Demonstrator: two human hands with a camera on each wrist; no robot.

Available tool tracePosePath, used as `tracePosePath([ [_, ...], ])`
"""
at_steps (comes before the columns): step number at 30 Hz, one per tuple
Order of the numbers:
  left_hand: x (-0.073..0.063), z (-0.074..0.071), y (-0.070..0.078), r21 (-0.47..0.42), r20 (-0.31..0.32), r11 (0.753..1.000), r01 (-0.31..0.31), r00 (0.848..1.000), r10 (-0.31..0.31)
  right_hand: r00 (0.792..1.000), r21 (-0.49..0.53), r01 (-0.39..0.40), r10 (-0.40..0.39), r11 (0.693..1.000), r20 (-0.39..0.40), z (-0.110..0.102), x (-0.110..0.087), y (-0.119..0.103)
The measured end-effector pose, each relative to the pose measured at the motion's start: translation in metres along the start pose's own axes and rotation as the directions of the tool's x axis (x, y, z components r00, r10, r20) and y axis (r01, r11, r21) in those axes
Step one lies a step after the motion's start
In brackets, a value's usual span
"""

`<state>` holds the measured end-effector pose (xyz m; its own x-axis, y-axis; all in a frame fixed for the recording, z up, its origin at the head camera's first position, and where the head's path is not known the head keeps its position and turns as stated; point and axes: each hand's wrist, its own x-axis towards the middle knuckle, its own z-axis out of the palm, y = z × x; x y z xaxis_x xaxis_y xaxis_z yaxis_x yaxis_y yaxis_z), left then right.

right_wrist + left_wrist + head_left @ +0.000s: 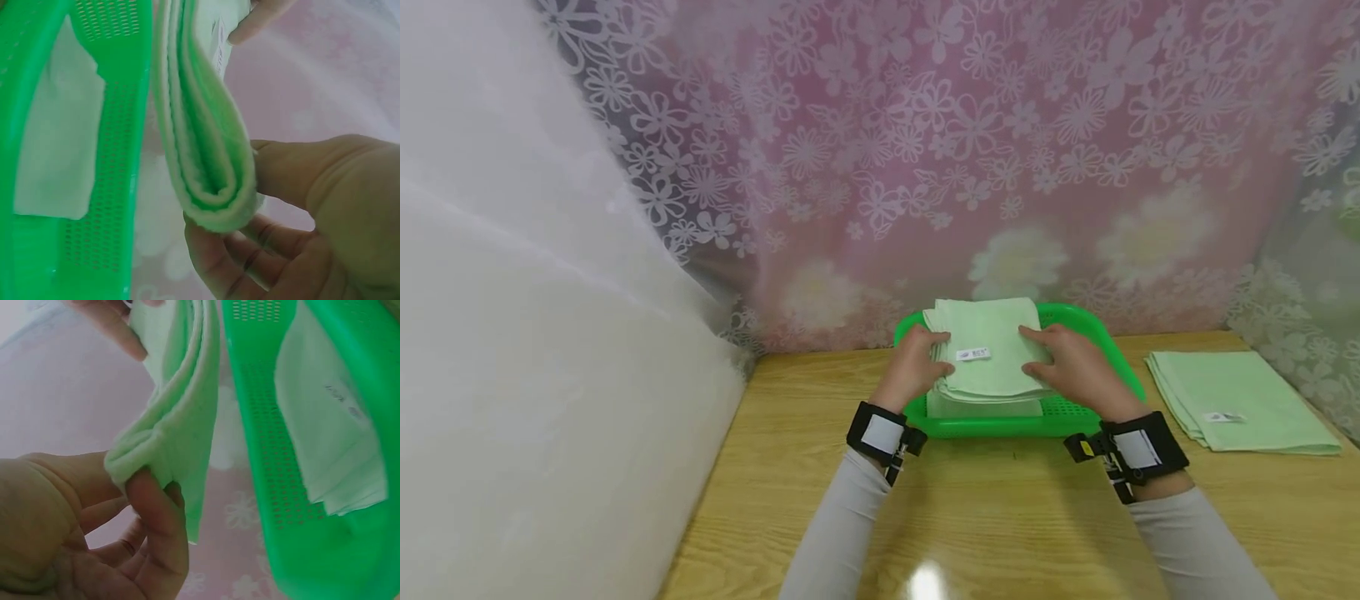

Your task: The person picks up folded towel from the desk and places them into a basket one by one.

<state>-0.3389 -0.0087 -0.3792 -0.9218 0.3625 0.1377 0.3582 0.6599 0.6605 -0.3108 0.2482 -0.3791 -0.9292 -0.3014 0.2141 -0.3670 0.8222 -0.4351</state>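
Note:
A folded light-green towel (pixel 992 321) with a small white label is held up over a green plastic basket (pixel 1000 427). My left hand (pixel 912 367) pinches its left edge between thumb and fingers. At the opposite edge, my right hand (pixel 1078 371) grips it the same way. In the right wrist view the towel (pixel 219 206) shows several layers doubled over in a rounded fold, with the thumb on one side and fingers on the other. Beneath it, another folded pale towel (pixel 331 425) lies inside the basket, partly hidden by the held one in the head view.
A third folded green towel (pixel 1247 392) with a label lies on the wooden table (pixel 805 467) to the right of the basket. A floral curtain (pixel 925 167) hangs right behind the basket, and a white sheet (pixel 550 333) borders the table on the left.

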Motion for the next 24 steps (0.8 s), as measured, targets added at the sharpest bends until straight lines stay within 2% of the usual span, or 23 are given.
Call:
tracePosePath([
  [5, 0.011, 0.018, -0.013, 0.035, -0.015, 0.999, 0.03, 0.999, -0.03, 1.0, 0.04, -0.018, 0.017, 0.999, 0.012, 0.018, 0.008, 0.016],
  [10, 0.019, 0.034, -0.026, 0.084, -0.067, 0.995, 0.056, 0.996, -0.05, 0.999, 0.1, -0.033, 0.029, 0.994, 0.043, 0.036, 0.015, 0.031],
  [14, 0.022, 0.044, -0.034, 0.095, -0.093, 0.993, 0.066, 0.994, -0.057, 0.997, 0.103, -0.054, 0.048, 0.993, 0.056, 0.046, 0.02, 0.037],
  [18, 0.023, 0.055, -0.041, 0.156, -0.111, 0.984, 0.085, 0.992, -0.068, 0.996, 0.095, -0.06, 0.053, 0.994, 0.069, 0.055, 0.024, 0.04],
  [24, 0.023, 0.065, -0.048, 0.196, -0.111, 0.977, 0.086, 0.992, -0.065, 0.998, 0.036, -0.029, 0.026, 0.999, 0.059, 0.064, 0.026, 0.044],
])
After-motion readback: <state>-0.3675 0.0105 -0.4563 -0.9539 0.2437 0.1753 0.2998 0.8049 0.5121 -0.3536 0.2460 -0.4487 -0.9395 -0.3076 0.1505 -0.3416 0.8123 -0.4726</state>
